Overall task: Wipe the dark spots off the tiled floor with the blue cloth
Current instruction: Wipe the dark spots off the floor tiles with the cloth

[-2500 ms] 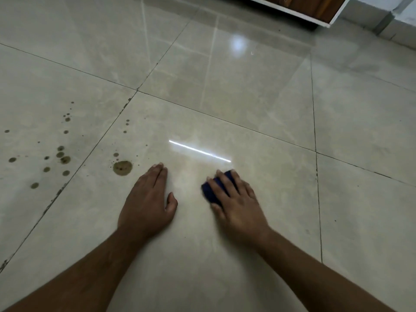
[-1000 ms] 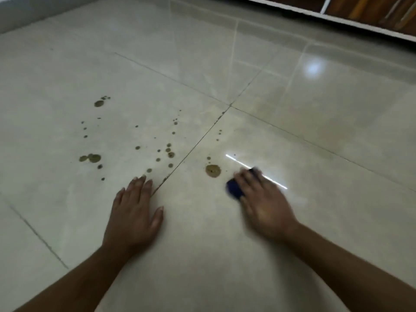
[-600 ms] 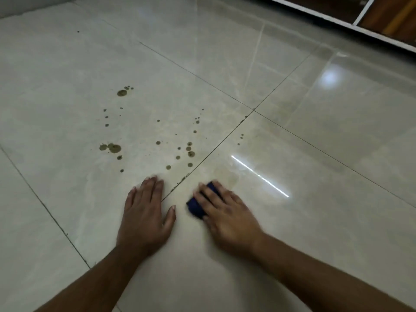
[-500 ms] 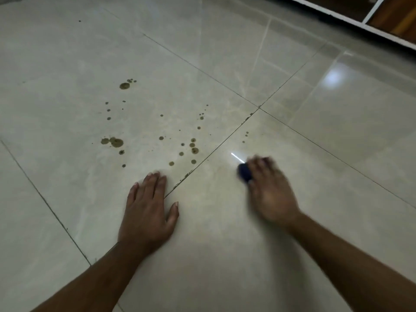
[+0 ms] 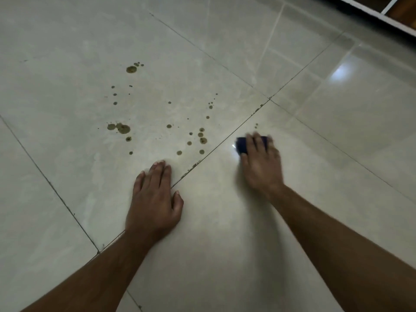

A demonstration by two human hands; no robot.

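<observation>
Wiping the near tile, with most spots waiting across the grout line.

The right hand [image 5: 261,167] presses the cloth [image 5: 242,145] flat to the floor [image 5: 337,176] under its fingers, a closed grip on it; blur hides the finer hold. The left hand [image 5: 153,199] lies open, palm down as a brace. Two small spots [image 5: 256,125] sit just beyond the cloth; the main cluster [image 5: 200,140] lies left of the grout line [image 5: 225,140]. Firm, overlapping strokes toward the cluster, folding to a clean face, would likely avoid smearing.
</observation>
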